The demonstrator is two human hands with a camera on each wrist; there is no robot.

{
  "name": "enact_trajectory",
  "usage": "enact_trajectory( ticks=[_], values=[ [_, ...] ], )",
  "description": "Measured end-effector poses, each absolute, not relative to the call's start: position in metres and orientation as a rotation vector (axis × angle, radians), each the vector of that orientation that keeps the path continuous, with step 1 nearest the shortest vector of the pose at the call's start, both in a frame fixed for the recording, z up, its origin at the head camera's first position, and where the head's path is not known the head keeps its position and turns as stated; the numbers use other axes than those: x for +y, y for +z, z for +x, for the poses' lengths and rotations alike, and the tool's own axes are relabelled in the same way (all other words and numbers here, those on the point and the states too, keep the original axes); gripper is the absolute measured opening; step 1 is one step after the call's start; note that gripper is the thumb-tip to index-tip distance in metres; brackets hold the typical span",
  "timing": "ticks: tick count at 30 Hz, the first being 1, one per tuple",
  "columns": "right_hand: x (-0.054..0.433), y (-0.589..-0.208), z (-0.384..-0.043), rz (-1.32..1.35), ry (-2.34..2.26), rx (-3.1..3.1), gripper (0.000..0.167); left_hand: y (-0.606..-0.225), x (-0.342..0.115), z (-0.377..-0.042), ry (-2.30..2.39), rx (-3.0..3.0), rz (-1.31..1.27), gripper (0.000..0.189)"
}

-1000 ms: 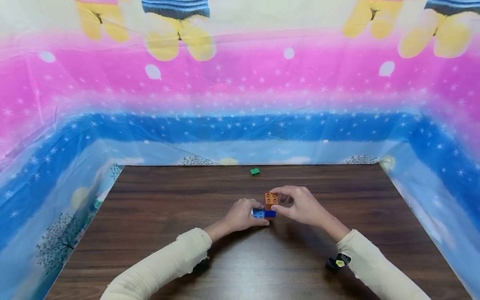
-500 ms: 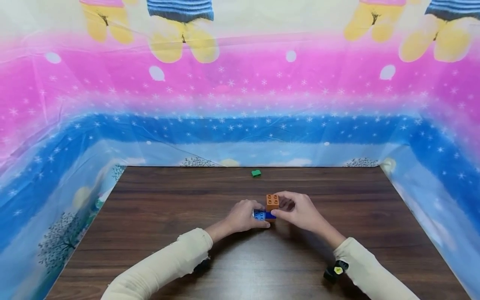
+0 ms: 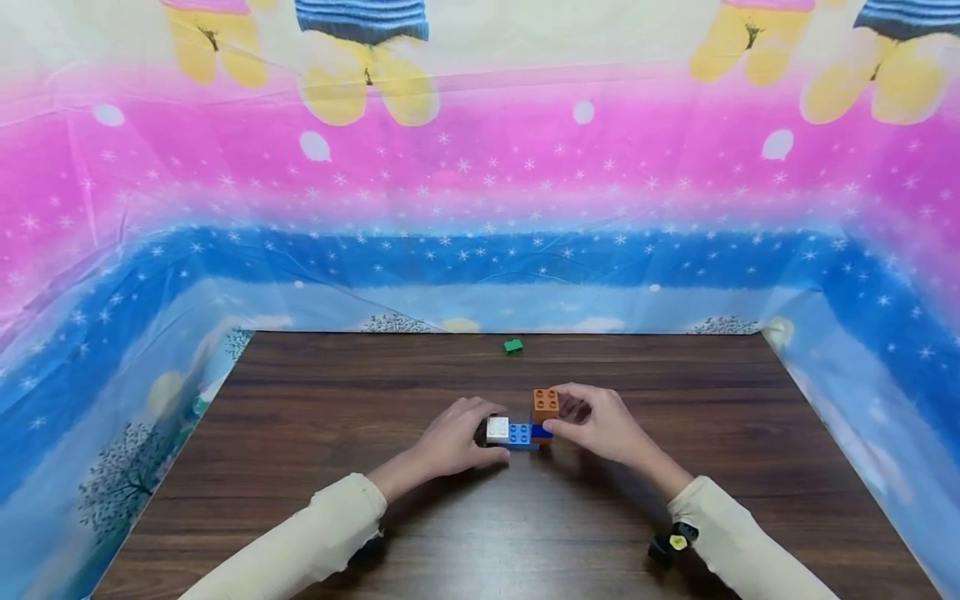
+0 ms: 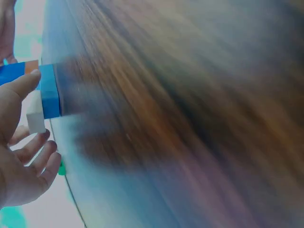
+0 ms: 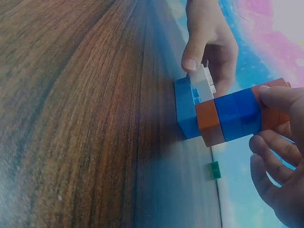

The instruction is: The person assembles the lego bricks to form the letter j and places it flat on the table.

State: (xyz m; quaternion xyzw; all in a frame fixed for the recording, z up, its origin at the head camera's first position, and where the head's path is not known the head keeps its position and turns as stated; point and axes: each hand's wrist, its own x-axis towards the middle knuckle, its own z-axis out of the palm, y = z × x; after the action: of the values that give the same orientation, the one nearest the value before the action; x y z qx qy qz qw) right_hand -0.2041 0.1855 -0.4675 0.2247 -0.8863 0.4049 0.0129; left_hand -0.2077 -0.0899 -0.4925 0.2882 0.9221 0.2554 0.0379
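A stack of toy building bricks stands on the brown table. Its base is a long light blue brick [image 5: 185, 110], with a white brick [image 3: 497, 429] on the left end. On the right end rises a column: a lower orange brick [image 5: 209, 122], dark blue bricks [image 5: 237, 114] and a top orange brick [image 3: 546, 403]. My right hand [image 3: 603, 423] pinches that top orange brick between thumb and fingers. Around the white end lies my left hand [image 3: 453, 437], thumb in front and fingers behind, spread loosely; in the left wrist view, the fingers [image 4: 40, 152] stand off the white brick.
Near the back edge of the table [image 3: 337, 375] lies a small green brick [image 3: 513, 347]. A printed cloth [image 3: 480, 200] with pink and blue bands hangs behind and beside the table. Black wrist gear [image 3: 672, 542] is at the right sleeve.
My left hand has slid left and loosened, uncovering the white brick and the light blue base. My right hand has lowered slightly with the orange brick, which sits on the dark blue.
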Motion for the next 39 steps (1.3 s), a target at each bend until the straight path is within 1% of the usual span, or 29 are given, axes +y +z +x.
enact_trajectory(
  ticks=[5, 12, 19, 25, 28, 32, 39],
  values=[
    [0.185, -0.468, -0.204, 0.691, 1.261, -2.763, 0.049, -0.491, -0.099, -0.203, 0.802, 2.854, 0.884, 0.058],
    [0.185, -0.471, -0.206, 0.695, 1.247, -2.749, 0.049, -0.491, -0.102, -0.204, 0.810, 2.887, 0.949, 0.043],
    [0.184, -0.475, -0.213, 0.717, 1.211, -2.693, 0.048, -0.489, -0.104, -0.210, 0.857, 2.811, 0.983, 0.042],
    [0.183, -0.476, -0.224, 0.655, 1.244, -2.705, 0.052, -0.490, -0.105, -0.218, 0.950, 2.757, 0.948, 0.043],
    [0.182, -0.477, -0.230, 0.642, 1.245, -2.699, 0.053, -0.490, -0.105, -0.221, 0.986, 2.732, 0.923, 0.041],
    [0.180, -0.480, -0.239, 0.643, 1.215, -2.681, 0.054, -0.489, -0.105, -0.225, 0.977, 2.739, 0.957, 0.035],
    [0.178, -0.482, -0.249, 0.633, 1.224, -2.685, 0.055, -0.489, -0.106, -0.228, 0.972, 2.741, 0.965, 0.035]
  ],
)
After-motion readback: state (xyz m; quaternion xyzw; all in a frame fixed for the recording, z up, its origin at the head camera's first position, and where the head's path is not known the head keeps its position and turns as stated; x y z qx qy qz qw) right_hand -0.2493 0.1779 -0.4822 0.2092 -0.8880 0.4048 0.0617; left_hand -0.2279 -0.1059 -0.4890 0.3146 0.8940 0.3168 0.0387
